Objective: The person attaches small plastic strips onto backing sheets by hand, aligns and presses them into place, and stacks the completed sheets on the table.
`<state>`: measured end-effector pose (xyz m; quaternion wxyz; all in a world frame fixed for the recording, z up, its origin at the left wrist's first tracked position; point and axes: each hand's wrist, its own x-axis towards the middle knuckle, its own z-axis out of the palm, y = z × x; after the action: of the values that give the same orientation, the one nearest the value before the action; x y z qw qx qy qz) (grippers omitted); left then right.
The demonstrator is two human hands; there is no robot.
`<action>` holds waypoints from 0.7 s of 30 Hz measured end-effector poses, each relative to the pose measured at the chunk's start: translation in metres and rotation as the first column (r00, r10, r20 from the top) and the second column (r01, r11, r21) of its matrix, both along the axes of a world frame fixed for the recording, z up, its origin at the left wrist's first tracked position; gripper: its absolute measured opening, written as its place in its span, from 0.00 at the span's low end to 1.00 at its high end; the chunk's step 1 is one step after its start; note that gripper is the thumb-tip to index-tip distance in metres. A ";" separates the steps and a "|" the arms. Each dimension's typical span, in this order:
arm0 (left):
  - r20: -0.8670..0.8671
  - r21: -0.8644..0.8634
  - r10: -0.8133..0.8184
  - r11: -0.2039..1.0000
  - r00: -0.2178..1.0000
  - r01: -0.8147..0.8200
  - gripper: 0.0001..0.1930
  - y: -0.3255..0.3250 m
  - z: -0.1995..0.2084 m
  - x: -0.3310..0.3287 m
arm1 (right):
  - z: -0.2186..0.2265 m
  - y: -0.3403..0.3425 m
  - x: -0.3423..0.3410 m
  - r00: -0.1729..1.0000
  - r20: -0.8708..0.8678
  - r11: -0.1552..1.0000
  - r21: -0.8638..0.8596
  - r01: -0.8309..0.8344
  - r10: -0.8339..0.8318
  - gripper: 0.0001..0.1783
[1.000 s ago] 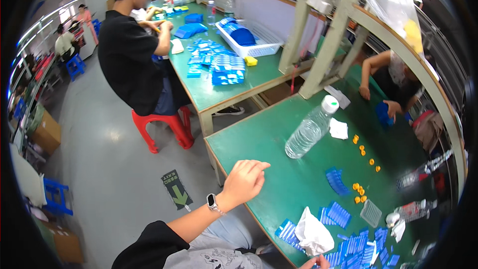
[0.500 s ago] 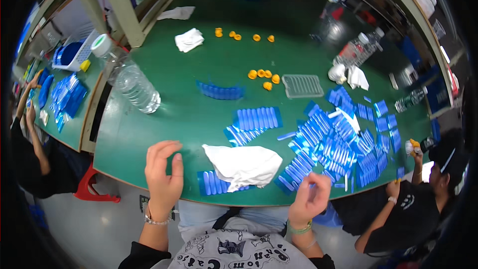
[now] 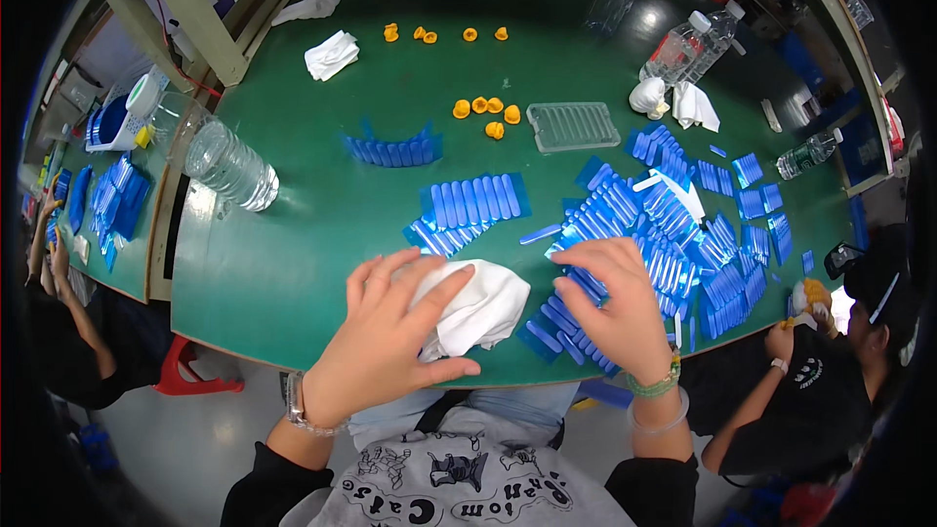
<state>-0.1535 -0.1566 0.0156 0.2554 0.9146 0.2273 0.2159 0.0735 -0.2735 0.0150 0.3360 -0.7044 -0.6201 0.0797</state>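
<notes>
My left hand (image 3: 398,332) is spread out above the left part of a crumpled white cloth (image 3: 485,307) near the table's front edge. Whether its fingers touch the cloth I cannot tell. Beside the cloth my right hand (image 3: 625,307) hovers by the near left side of a pile of blue ribbed film strips (image 3: 610,220). Its thumb and forefinger are apart, with nothing visible between them. Just beyond the cloth lies a blue ribbed sheet (image 3: 475,202) overlapping another one. A curved blue strip (image 3: 393,151) lies farther left.
Several orange rubber finger cots (image 3: 495,105) sit near a clear grooved tray (image 3: 574,127). A large water bottle (image 3: 231,166) stands at left; more bottles (image 3: 673,49) and wadded white cloths (image 3: 695,105) are at back right. Co-workers sit on both sides, one near a red stool (image 3: 190,371).
Both hands have moved forward over the table, the left one rightward to the cloth. My right hand's pinched fingers have spread apart. The whole view has shifted slightly.
</notes>
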 end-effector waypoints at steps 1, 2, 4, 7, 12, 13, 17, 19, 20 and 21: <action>-0.059 0.019 -0.017 1.000 0.998 0.018 0.22 0.001 -0.003 -0.002 | 0.002 0.007 -0.003 0.999 -0.025 0.999 -0.026 -0.039 0.039 0.10; -0.118 0.035 -0.032 0.999 0.992 0.037 0.24 0.001 -0.007 -0.004 | 0.001 0.012 -0.004 0.998 -0.029 0.998 -0.024 -0.051 0.050 0.10; -0.158 0.105 -0.001 0.994 0.987 0.018 0.23 0.011 -0.016 -0.014 | -0.006 0.023 -0.003 0.997 -0.023 0.996 -0.038 -0.080 0.079 0.10; 0.239 -0.126 0.152 0.984 0.959 -0.124 0.19 0.024 -0.016 -0.026 | -0.009 0.038 0.006 0.996 -0.035 0.994 -0.065 -0.090 0.088 0.11; 0.037 0.078 0.398 0.913 0.916 -0.400 0.18 0.038 -0.013 -0.078 | -0.006 0.075 0.010 0.952 0.200 0.972 -0.084 -0.220 0.233 0.22; -0.124 0.257 0.424 0.887 0.897 -0.384 0.18 0.037 -0.014 -0.086 | -0.008 0.091 0.013 0.940 0.151 0.942 -0.194 -0.275 0.305 0.30; -0.100 0.176 0.458 0.882 0.883 -0.438 0.20 0.030 -0.017 -0.078 | -0.021 0.107 0.032 0.927 0.226 0.930 -0.284 -0.232 0.300 0.37; 0.152 0.076 0.513 0.846 0.845 -0.527 0.24 0.024 -0.009 -0.072 | -0.017 0.107 0.035 0.928 0.218 0.919 -0.328 -0.221 0.301 0.38; 0.150 0.071 0.520 0.843 0.841 -0.534 0.24 0.024 -0.009 -0.069 | -0.016 0.106 0.035 0.932 0.208 0.906 -0.369 -0.207 0.298 0.39; 0.144 0.116 0.428 0.888 0.892 -0.445 0.25 0.027 -0.008 -0.065 | -0.017 0.103 0.033 0.923 0.252 0.927 -0.315 -0.205 0.290 0.37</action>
<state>-0.2181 -0.1298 0.0071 0.1451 0.8423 0.3957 0.3360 0.1069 -0.1708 -0.0024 0.1228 -0.6642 -0.7300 0.1040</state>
